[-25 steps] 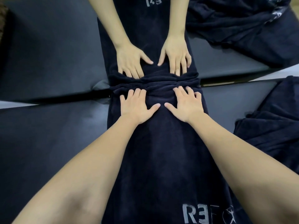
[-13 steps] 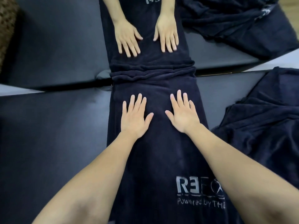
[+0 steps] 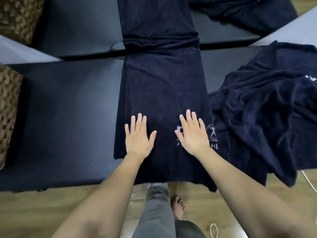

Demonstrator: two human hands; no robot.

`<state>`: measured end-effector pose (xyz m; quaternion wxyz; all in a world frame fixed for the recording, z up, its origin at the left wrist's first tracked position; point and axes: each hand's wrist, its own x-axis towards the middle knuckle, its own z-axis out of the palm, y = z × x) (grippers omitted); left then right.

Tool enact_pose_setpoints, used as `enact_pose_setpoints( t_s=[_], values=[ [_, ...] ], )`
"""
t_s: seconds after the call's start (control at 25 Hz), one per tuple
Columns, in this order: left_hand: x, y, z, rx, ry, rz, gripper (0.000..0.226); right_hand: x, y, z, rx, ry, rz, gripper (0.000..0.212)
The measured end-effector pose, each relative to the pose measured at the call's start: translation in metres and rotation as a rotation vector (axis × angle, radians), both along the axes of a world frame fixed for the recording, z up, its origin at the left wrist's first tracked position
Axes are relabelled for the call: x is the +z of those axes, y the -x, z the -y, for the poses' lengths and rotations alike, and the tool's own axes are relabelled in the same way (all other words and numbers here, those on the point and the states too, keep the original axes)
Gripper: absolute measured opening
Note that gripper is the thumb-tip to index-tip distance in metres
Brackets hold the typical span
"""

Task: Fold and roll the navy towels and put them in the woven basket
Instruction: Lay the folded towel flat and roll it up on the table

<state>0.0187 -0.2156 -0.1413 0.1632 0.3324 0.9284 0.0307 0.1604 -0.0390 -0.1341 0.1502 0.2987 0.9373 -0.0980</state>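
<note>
The folded navy towel point(image 3: 163, 103) lies as a long narrow strip across the dark padded bench point(image 3: 72, 107), its near end draping over the front edge and its far end bunched against what looks like a mirror. Both palms rest flat on it near the front: the left hand point(image 3: 138, 137) on plain cloth, the right hand point(image 3: 193, 134) over the printed logo point(image 3: 211, 133). The fingers of each hand are straight and spread apart, gripping nothing, which probably serves to press out creases and keep the strip even before rolling. More navy towels point(image 3: 260, 109) lie heaped just to the right, unfolded. The woven basket point(image 3: 8, 109) stands at the left end of the bench, well apart from the hands.
</note>
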Motion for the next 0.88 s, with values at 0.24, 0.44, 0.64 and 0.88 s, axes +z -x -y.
enact_pose_setpoints(
  t_s=[0.24, 0.44, 0.64, 0.88],
  values=[
    [0.0, -0.073, 0.079, 0.373, -0.043, 0.031, 0.091, -0.014, -0.107, 0.069, -0.176, -0.105, -0.168, 0.059],
    [0.015, -0.102, 0.083, 0.55, -0.307, 0.128, 0.081, -0.012, -0.124, 0.102, -0.541, 0.012, -0.325, 0.063],
    [0.025, -0.092, 0.078, 0.791, -0.376, 0.329, 0.042, -0.012, -0.125, 0.11, -0.827, 0.014, -0.42, 0.072],
    [0.029, -0.043, 0.117, 0.808, -0.358, 0.086, 0.037, -0.004, -0.128, 0.105, -0.972, 0.029, -0.38, 0.067]
  ],
)
